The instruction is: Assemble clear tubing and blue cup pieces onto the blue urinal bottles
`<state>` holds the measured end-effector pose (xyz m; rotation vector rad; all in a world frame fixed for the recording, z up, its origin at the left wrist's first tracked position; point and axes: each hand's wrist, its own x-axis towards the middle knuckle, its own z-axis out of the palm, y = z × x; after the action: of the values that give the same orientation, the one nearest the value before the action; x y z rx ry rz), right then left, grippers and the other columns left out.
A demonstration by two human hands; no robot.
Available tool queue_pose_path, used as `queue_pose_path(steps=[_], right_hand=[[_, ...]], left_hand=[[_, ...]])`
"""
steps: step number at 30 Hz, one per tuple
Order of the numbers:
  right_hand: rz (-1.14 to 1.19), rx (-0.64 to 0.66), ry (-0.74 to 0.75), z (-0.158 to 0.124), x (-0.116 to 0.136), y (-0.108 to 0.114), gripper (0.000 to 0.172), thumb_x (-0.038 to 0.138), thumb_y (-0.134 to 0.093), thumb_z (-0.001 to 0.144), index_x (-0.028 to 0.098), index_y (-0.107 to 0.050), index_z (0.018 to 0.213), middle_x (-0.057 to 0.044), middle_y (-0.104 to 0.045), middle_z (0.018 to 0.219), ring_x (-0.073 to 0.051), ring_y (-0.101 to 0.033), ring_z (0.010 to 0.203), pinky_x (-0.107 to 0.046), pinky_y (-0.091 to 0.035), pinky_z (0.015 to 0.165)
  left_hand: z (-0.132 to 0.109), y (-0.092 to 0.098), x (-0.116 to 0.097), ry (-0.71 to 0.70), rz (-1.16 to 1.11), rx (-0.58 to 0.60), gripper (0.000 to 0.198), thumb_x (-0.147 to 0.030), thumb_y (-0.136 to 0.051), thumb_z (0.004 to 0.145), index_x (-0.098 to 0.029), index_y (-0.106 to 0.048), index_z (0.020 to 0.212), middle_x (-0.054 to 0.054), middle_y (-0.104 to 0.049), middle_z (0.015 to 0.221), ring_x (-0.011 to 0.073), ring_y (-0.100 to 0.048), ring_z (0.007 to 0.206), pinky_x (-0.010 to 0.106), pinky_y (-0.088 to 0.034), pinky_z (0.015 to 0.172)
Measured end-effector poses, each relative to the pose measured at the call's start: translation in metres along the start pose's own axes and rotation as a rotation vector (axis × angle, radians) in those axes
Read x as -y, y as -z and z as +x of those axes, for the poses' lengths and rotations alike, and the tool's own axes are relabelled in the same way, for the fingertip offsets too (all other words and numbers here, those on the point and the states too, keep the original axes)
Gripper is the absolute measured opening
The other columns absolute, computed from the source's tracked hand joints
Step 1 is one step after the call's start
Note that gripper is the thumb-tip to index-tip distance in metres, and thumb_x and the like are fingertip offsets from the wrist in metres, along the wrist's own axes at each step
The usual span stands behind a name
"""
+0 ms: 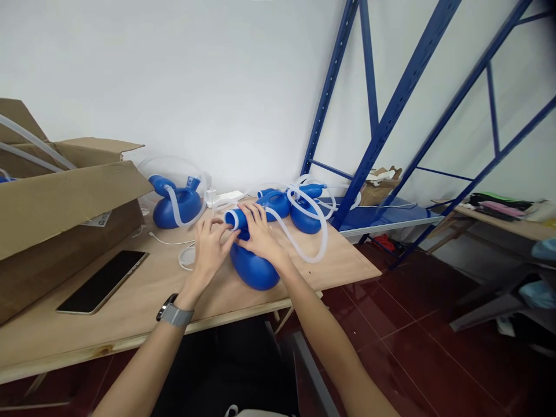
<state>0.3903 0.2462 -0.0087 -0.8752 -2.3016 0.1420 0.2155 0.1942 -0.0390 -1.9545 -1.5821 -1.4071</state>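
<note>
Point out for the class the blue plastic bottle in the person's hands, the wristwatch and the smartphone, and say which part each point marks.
Blue plastic bottle (255, 267): head view, on its rounded body.
Wristwatch (177, 314): head view, on its grey strap.
Smartphone (103, 282): head view, on its dark screen.

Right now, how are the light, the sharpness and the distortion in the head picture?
Head view: soft, even light on the wall; faint reflections on the red floor; the blue rack slants, probably from the wide lens; the light-blue item at the right edge looks soft; left hand, right hand and blue bottle look clearer.
</note>
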Motion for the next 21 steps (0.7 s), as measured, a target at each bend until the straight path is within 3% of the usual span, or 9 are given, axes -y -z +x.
queue_pose_path(steps=[4, 7, 9, 11, 13, 15, 17, 21], right_hand=[[-0.015, 0.012, 0.019, -0.001, 0.002, 0.001, 0.089, 0.037, -0.077, 0.09, 0.029, -0.031, 0.165, -0.012, -0.037, 0.166, -0.034, -0.022, 0.158, -0.06, -0.043, 0.121], [-0.032, 0.005, 0.029, 0.0, 0.002, -0.002, 0.078, 0.033, -0.073, 0.093, 0.028, -0.037, 0.162, -0.011, -0.038, 0.165, -0.032, -0.022, 0.158, -0.057, -0.046, 0.12], [-0.038, 0.01, 0.048, 0.001, 0.0, -0.004, 0.073, 0.028, -0.072, 0.093, 0.027, -0.04, 0.159, -0.011, -0.038, 0.165, -0.03, -0.021, 0.158, -0.056, -0.045, 0.121], [-0.045, 0.02, 0.053, 0.002, -0.005, -0.003, 0.071, 0.022, -0.069, 0.092, 0.024, -0.042, 0.158, -0.011, -0.038, 0.164, -0.03, -0.02, 0.159, -0.056, -0.044, 0.122], [-0.057, 0.023, 0.033, 0.002, -0.013, 0.0, 0.07, 0.017, -0.066, 0.092, 0.022, -0.042, 0.157, -0.013, -0.038, 0.164, -0.031, -0.019, 0.159, -0.057, -0.044, 0.122], [-0.067, 0.023, 0.009, 0.003, -0.021, 0.005, 0.07, 0.015, -0.062, 0.091, 0.022, -0.042, 0.157, -0.013, -0.037, 0.164, -0.031, -0.017, 0.159, -0.059, -0.045, 0.12], [-0.063, 0.028, 0.004, 0.002, -0.026, 0.009, 0.073, 0.015, -0.06, 0.09, 0.024, -0.039, 0.16, -0.013, -0.035, 0.165, -0.031, -0.015, 0.159, -0.059, -0.048, 0.118], [-0.028, -0.002, 0.006, -0.001, -0.026, 0.012, 0.082, 0.019, -0.06, 0.091, 0.024, -0.029, 0.166, -0.013, -0.035, 0.167, -0.03, -0.015, 0.161, -0.058, -0.04, 0.124]], left_hand=[[0.005, 0.01, 0.013, -0.168, 0.078, 0.001, 0.021, -0.037, -0.064, 0.099, -0.023, -0.079, 0.094, 0.015, -0.069, 0.122, 0.033, -0.062, 0.121, 0.054, -0.049, 0.103], [0.006, 0.012, 0.014, -0.273, 0.1, 0.048, 0.026, -0.032, -0.057, 0.102, -0.023, -0.077, 0.089, 0.012, -0.073, 0.106, 0.0285, -0.068, 0.107, 0.056, -0.048, 0.105], [0.005, 0.015, 0.008, -0.324, 0.04, 0.069, 0.031, -0.031, -0.052, 0.104, -0.022, -0.076, 0.087, 0.01, -0.073, 0.096, 0.0239, -0.07, 0.093, 0.049, -0.053, 0.101], [0.002, 0.024, 0.001, -0.279, -0.032, 0.001, 0.031, -0.034, -0.053, 0.103, -0.022, -0.076, 0.086, 0.009, -0.072, 0.09, 0.0215, -0.07, 0.084, 0.041, -0.058, 0.089], [0.0, 0.039, -0.002, -0.135, -0.06, -0.134, 0.028, -0.04, -0.06, 0.1, -0.021, -0.076, 0.086, 0.008, -0.072, 0.09, 0.0212, -0.07, 0.08, 0.037, -0.059, 0.079], [0.0, 0.054, 0.002, -0.005, -0.051, -0.216, 0.027, -0.045, -0.065, 0.096, -0.022, -0.075, 0.086, 0.008, -0.071, 0.09, 0.0219, -0.069, 0.081, 0.037, -0.058, 0.078], [0.001, 0.059, 0.015, 0.03, -0.049, -0.106, 0.032, -0.049, -0.064, 0.093, -0.022, -0.074, 0.08, 0.008, -0.072, 0.09, 0.0232, -0.069, 0.083, 0.037, -0.057, 0.08], [-0.002, 0.033, 0.049, 0.061, -0.005, 0.443, 0.038, -0.049, -0.053, 0.091, -0.023, -0.065, 0.065, 0.009, -0.071, 0.078, 0.0229, -0.065, 0.068, 0.034, -0.049, 0.068]])
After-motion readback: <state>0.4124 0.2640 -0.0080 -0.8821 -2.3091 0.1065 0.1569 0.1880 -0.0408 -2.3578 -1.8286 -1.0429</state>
